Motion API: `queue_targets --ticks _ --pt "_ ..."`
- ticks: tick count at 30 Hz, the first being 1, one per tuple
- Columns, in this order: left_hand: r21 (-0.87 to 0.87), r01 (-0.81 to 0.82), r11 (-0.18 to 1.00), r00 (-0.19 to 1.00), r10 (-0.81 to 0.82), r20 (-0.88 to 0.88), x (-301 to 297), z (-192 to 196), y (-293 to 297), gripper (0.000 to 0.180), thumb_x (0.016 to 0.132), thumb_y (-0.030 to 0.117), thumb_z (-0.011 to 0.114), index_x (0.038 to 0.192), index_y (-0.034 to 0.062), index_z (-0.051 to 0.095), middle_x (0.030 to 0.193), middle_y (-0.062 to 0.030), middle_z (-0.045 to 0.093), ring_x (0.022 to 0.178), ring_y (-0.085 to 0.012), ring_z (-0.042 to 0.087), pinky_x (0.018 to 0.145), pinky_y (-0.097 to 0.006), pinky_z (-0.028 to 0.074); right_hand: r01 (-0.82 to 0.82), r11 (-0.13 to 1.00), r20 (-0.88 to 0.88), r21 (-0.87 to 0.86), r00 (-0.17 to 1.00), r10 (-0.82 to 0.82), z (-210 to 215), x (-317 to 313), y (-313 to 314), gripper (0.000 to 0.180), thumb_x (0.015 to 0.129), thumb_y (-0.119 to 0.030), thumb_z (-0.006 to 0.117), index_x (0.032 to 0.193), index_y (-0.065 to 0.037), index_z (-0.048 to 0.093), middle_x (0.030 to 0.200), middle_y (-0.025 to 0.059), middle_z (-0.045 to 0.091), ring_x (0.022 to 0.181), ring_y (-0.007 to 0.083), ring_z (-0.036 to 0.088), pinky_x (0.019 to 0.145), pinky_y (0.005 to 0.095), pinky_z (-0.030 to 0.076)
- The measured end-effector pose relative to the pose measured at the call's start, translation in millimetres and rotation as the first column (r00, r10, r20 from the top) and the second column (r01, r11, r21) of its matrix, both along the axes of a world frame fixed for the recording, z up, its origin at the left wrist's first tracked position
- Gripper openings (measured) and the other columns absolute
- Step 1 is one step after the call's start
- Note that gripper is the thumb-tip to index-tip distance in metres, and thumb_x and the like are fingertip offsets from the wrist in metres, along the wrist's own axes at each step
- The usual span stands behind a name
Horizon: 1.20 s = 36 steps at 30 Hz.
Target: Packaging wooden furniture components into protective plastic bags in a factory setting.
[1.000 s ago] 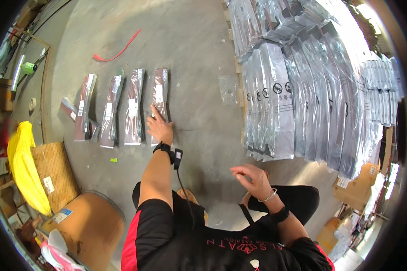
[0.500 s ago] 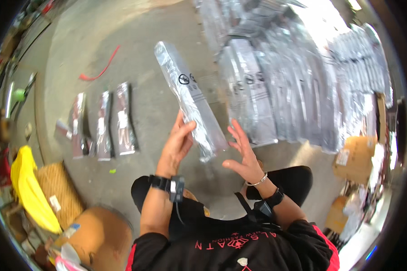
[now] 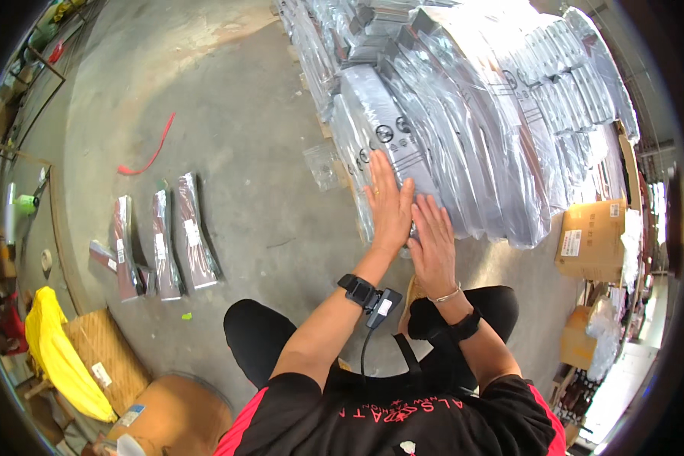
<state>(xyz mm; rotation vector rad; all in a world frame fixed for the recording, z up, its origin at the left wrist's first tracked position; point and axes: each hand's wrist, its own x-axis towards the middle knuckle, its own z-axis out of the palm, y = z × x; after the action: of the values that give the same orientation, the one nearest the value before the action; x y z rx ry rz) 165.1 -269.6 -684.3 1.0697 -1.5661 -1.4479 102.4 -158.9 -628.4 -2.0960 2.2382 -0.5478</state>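
My left hand lies flat, fingers stretched out, on a long grey package in clear plastic with black printed marks. That package rests at the left side of a big pile of similar plastic-wrapped packages. Close beside it, my right hand is open too, its outstretched fingers against the near end of the same package. Neither hand is wrapped round anything. The package's near end is partly hidden under my hands.
Several slim brown packages in clear plastic lie on the floor at left, below a red strap. Cardboard boxes stand at right. A yellow cloth and a brown drum-like container are at lower left.
The long package, earlier held in my left hand over the floor, now lies on the pile at right. Both hands have moved onto it, and the left hand has let go.
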Motion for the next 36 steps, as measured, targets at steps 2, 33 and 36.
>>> queue_targets --ticks 2,33,36 --pt "-0.048 0.052 0.998 0.998 -0.051 0.023 2.6 -1.5 -4.4 0.076 0.104 0.042 0.041 0.160 0.0062 0.004 0.167 -0.0186 0.008 0.155 -0.0322 0.005 0.119 -0.058 0.005 -0.002 1.000 -0.003 0.011 1.000 0.002 3.7 4.1 -4.2 0.064 0.092 -0.028 0.061 0.146 0.002 0.043 0.154 0.0181 0.041 0.147 0.0369 0.031 0.120 0.0532 0.019" --pt "0.516 -0.376 0.770 0.919 0.241 0.312 431.9 -226.6 -104.5 0.107 0.079 0.035 0.080 0.161 0.0173 0.013 0.126 -0.0147 0.057 0.108 -0.0267 0.059 0.089 -0.048 0.049 -0.203 0.979 0.012 0.021 0.979 0.203 29.2 54.8 3.1 0.055 0.081 -0.015 0.072 0.132 -0.004 0.058 0.152 0.0252 0.041 0.143 0.0448 0.035 0.116 0.0563 0.027" --pt "0.724 -0.149 0.674 0.962 0.267 -0.051 348.7 -126.1 -110.3 0.081 0.091 0.036 0.068 0.156 0.0113 0.026 0.129 -0.0064 0.059 0.112 -0.0175 0.060 0.092 -0.035 0.051 -0.186 0.979 0.147 0.079 0.974 0.173 19.0 60.7 0.6 0.059 0.080 -0.020 0.074 0.135 -0.007 0.058 0.154 0.0247 0.038 0.142 0.0433 0.037 0.115 0.0535 0.029"
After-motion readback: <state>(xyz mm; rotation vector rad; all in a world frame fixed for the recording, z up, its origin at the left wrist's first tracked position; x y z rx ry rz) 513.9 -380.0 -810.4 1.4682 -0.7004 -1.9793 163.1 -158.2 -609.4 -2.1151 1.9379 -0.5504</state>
